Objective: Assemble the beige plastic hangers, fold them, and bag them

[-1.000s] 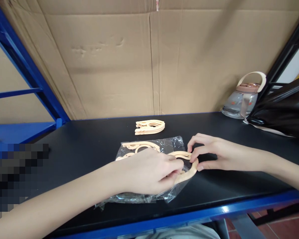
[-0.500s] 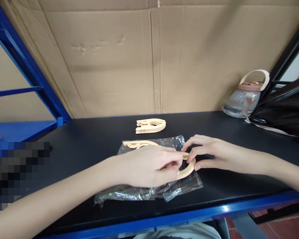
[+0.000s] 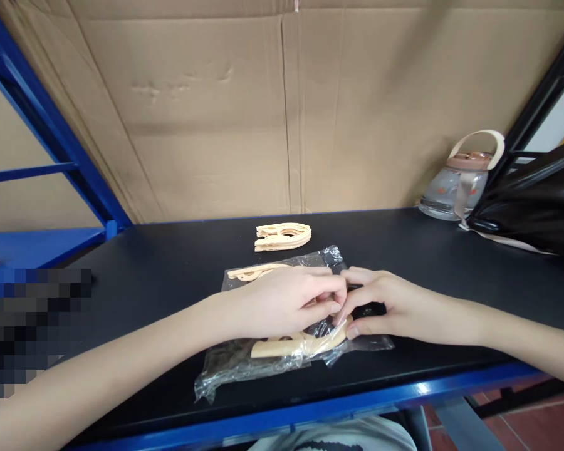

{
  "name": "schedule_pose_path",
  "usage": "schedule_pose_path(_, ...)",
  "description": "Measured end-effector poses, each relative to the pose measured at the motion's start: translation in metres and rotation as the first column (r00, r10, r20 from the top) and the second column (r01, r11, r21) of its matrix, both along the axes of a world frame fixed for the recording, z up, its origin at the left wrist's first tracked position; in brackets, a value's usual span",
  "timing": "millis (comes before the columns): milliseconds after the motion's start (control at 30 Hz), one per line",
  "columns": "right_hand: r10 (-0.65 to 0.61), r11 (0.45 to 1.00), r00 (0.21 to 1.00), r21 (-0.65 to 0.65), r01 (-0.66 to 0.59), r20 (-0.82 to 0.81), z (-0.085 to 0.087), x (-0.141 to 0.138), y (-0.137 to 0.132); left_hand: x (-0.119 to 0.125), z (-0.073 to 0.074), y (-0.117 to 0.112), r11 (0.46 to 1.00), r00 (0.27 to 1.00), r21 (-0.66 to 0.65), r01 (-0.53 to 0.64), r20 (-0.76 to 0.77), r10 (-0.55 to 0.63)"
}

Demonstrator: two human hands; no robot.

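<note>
A clear plastic bag (image 3: pixel 225 371) lies flat on the black tabletop under both hands. Inside it is a cream folding hanger (image 3: pixel 276 348), its curved end pointing right. Another cream piece (image 3: pixel 250 272) shows along the bag's far side, partly covered by my left hand (image 3: pixel 294 300). That hand lies across the bag with fingers curled and pinched at its opening, apparently on the film. My right hand (image 3: pixel 380 304) grips the curved end of the hanger between thumb and fingers at the bag's right side. The fingertips of both hands meet there and hide part of the hanger.
Behind the bag sits a stack of folded cream hangers (image 3: pixel 284 237). A clear bottle with a pink lid (image 3: pixel 458 185) stands at the back right beside a black bag (image 3: pixel 536 200). Cardboard (image 3: pixel 207 113) walls the back; a blue frame (image 3: pixel 310 413) edges the table.
The hanger's straight end now shows through the bag nearer me. The bag has turned slightly and shifted right, and my right hand has moved a little left and nearer.
</note>
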State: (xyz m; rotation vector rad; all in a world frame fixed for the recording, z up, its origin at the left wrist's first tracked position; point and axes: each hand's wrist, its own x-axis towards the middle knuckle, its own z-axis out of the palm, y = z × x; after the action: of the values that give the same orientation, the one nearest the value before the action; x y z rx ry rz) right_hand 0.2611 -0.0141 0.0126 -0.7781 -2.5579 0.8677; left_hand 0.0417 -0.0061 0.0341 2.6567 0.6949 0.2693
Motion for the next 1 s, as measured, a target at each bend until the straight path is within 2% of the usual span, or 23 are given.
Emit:
schedule_pose_path(100, -0.006, 1.000, 0.998, -0.014, 0.005, -0.065, -0.007, 0.002, 0.001, -0.003, 0.000, 0.000, 1.000, 1.000, -0.005, -0.007, 0.018, 0.007)
schedule_pose_path(300, -0.073, 0.982, 0.997, 0.175, 0.071, 0.003, -0.010, 0.009, 0.006, -0.001, 0.004, -0.001, 1.000, 0.998, 0.013, -0.028, 0.059, 0.027)
schedule_pose_path(500, -0.085, 0.980, 0.995, 0.175, 0.091, -0.045, -0.013, 0.002, 0.011, 0.004, -0.001, 0.003, 0.998, 0.994, 0.028, -0.050, 0.098, 0.047)
schedule_pose_path(667, -0.105, 0.988, 0.990, 0.106, 0.115, -0.096, -0.013, -0.006, 0.013, 0.005, -0.007, 0.005, 0.997, 0.989, 0.070, -0.043, 0.145, 0.033)
schedule_pose_path(767, -0.122, 0.992, 0.983, -0.028, 0.119, -0.137, -0.012, -0.008, 0.012, 0.003, -0.009, 0.004, 0.995, 0.987, 0.079, -0.061, 0.151, 0.049)
schedule_pose_path(900, -0.083, 0.973, 0.976, -0.230, 0.036, -0.200, -0.010, -0.007, 0.009, 0.001, -0.007, 0.002, 0.995, 0.986, 0.073, -0.066, 0.157, 0.053)
schedule_pose_path(967, -0.053, 0.972, 0.980, -0.235, 0.006, -0.193, -0.008, -0.004, 0.006, 0.001, -0.008, 0.000, 0.996, 0.987, 0.073, -0.058, 0.154, 0.046)
schedule_pose_path(1000, -0.052, 0.980, 0.983, -0.196, 0.017, -0.174, -0.007, -0.002, 0.005, 0.001, -0.009, -0.001, 0.996, 0.987, 0.069, -0.063, 0.153, 0.052)
